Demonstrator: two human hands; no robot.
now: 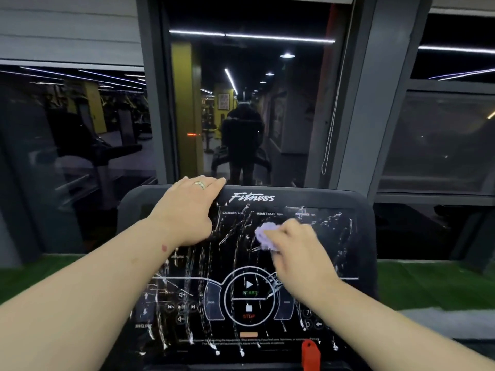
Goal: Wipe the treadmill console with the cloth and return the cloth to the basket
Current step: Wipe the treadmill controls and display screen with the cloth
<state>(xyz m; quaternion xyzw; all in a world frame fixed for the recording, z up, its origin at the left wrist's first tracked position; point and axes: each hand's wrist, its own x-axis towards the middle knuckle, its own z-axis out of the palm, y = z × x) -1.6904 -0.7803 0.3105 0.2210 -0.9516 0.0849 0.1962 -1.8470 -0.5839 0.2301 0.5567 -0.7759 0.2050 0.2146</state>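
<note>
The black treadmill console (pixel 334 263) fills the lower middle of the head view, its glossy panel streaked with white wet marks. My right hand (pixel 300 253) grips a bunched pale purple cloth (pixel 263 235) and presses it on the upper middle of the panel, under the HEART RATE label. My left hand (pixel 187 210) rests on the console's top left edge, its fingers curled over the rim, a ring on one finger. No basket is in view.
A red safety clip (pixel 310 353) hangs at the console's lower right. Dark window glass (pixel 241 116) stands right behind the console and mirrors the gym. Green turf (pixel 428 285) lies on both sides, and another treadmill (pixel 107 156) stands at the left.
</note>
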